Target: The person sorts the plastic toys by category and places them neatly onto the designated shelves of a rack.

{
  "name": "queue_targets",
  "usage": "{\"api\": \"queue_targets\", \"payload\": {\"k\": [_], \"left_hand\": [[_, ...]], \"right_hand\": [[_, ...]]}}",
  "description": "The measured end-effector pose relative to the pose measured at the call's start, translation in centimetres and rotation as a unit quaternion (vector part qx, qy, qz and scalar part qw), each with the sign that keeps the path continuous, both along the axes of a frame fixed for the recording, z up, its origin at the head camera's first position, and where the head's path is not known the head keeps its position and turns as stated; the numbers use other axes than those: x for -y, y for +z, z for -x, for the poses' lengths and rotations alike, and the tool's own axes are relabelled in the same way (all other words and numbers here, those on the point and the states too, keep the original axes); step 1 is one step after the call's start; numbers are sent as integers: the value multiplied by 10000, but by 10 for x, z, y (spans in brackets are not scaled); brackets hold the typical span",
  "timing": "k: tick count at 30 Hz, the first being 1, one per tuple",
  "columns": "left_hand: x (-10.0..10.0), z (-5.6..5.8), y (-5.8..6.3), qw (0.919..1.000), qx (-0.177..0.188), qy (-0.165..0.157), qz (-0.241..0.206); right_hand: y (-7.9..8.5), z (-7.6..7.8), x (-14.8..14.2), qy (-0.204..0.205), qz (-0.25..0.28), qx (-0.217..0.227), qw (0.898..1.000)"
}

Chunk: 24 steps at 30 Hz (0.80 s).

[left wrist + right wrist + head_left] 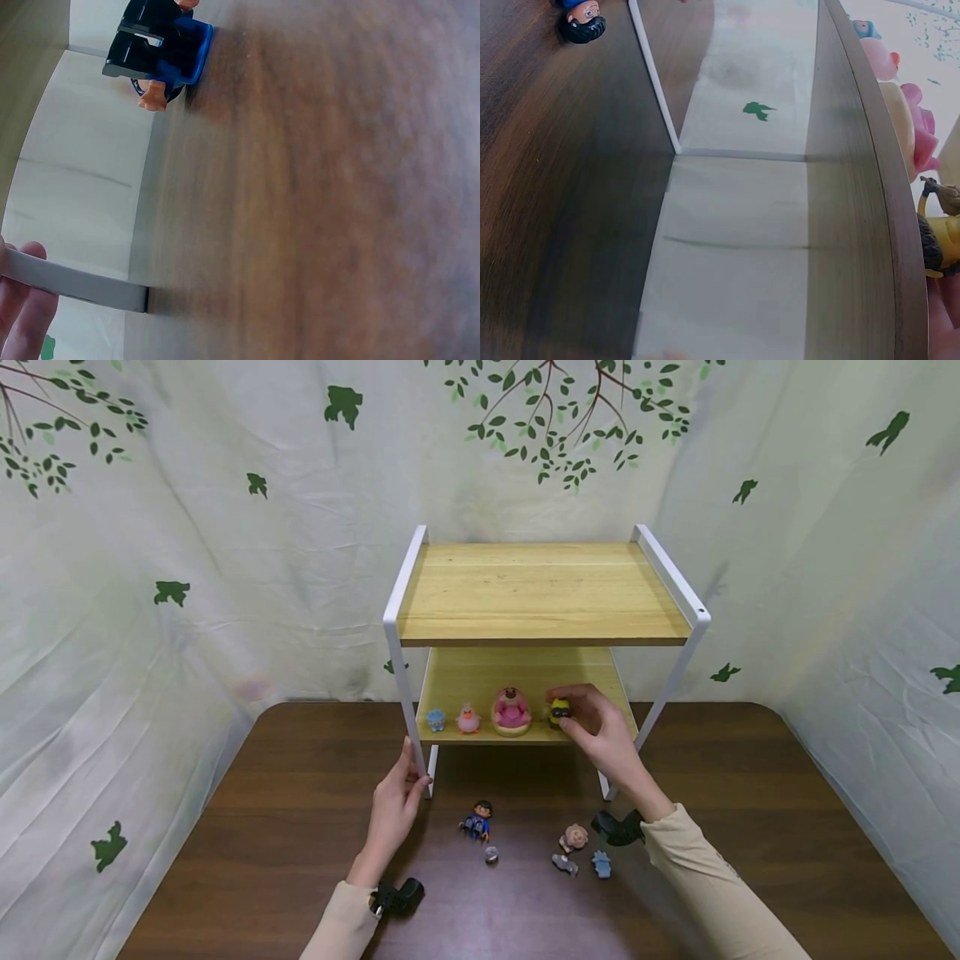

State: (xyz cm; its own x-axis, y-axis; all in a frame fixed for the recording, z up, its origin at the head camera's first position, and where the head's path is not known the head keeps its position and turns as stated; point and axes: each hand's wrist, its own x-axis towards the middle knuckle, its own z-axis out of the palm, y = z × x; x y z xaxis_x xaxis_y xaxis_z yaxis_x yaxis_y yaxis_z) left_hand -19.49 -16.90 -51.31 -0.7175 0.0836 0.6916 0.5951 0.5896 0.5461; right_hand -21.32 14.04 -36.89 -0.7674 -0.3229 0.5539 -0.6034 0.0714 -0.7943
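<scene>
Between the thumb and fingers of my right hand (606, 739) is a small yellow-and-black toy figure (559, 711), held at the front right of the lower shelf board (480, 670). The right wrist view catches the yellow figure (946, 231) at its right edge, just past the board's edge. To its left, a pink toy bear (512, 712), a pale pink duck-like toy (468, 720) and a small blue toy (436, 719) line the board's front. My left hand (393, 802) grips the white front left leg (408, 702) of the shelf; its fingers wrap the leg (82, 285) in the left wrist view.
On the brown table (300, 810), in front of the shelf, lie a dark-haired toy figure in blue (477, 823), a small grey piece (491, 856), a pig-like toy (574, 837), a grey toy (565, 865) and a blue toy (602, 865). The wooden upper board (540, 593) overhangs the lower one.
</scene>
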Motion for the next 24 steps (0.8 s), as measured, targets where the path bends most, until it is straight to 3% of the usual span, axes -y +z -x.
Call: {"api": "queue_targets", "payload": {"k": [10, 17, 24], "left_hand": [[0, 1, -1, 10000, -64, 55, 3], [0, 1, -1, 9999, -28, 108, 42], [0, 0, 0, 9999, 69, 112, 37]], "right_hand": [[3, -3, -2, -238, 20, 142, 9996], [3, -6, -6, -311, 119, -25, 9994], [-18, 4, -17, -390, 299, -14, 9988]]}}
